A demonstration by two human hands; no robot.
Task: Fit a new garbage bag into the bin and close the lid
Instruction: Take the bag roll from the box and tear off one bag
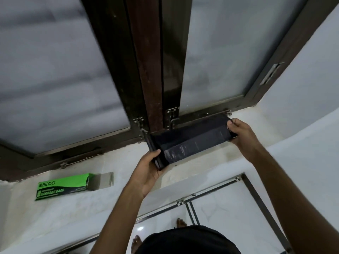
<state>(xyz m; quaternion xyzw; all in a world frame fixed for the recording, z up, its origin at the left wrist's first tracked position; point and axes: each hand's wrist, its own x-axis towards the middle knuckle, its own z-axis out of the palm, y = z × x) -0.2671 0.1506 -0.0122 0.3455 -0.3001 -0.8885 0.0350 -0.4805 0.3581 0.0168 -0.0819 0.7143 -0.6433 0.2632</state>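
Up over the sill (183, 173), just in front of the window frame (146, 74), a black bag (190, 142) is held stretched flat between two hands, with a folded or rolled part bunched at its left end; whether that end is a roll of more bags cannot be told. The left hand (148, 173) grips that bunched end, thumb on top and fingers curled beneath, so the fingertips are hidden. The right hand (240, 132) pinches the bag's other end, its fingers closed on the edge and partly lost behind the dark plastic. A pale sheen shows on the bag's near face; its far edge merges with the dark frame and is hard to trace. Left of the bag, well apart from it, a green box (64, 186) lies on the sill with its right end open; the inside is too dark to read. Behind the bag, frosted panes show nothing through them, and small latches (172, 116) sit at the frame's foot. Below the sill, bare toes (181, 223) stand on tile, cut off by the person's dark clothing.
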